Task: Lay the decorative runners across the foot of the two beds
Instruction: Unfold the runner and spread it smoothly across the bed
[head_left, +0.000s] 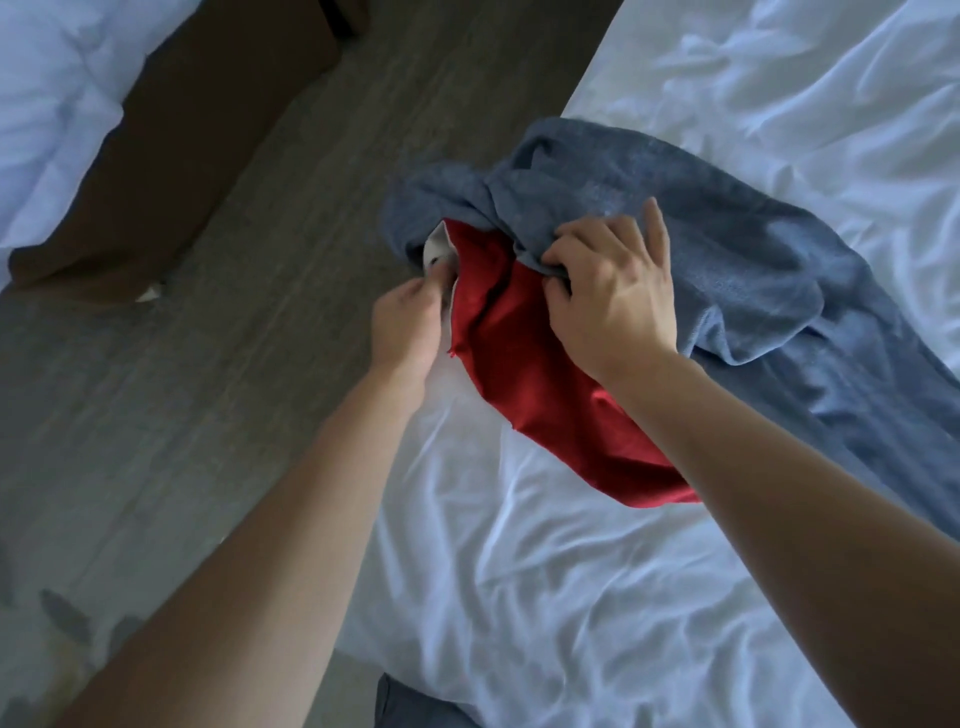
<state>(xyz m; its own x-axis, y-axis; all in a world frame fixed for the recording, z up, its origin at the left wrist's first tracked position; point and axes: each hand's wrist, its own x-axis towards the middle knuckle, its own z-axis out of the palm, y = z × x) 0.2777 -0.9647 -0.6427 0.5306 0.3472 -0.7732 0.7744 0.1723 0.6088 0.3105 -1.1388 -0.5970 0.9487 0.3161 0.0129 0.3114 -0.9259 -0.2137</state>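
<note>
A red runner (540, 374) lies bunched on the near bed's white sheet (571, 597), by the bed's left edge. A grey-blue runner (753, 270) is crumpled partly over it and stretches toward the lower right. My right hand (613, 291) grips a fold of the grey-blue cloth where it overlaps the red one. My left hand (410, 322) pinches the left edge of the pile, at the red runner's white underside. The second bed (47, 104) shows at the upper left.
A strip of grey patterned carpet (208, 364) runs between the two beds. The far bed has a brown base (171, 171) under its white duvet. The near bed's sheet is wrinkled all over.
</note>
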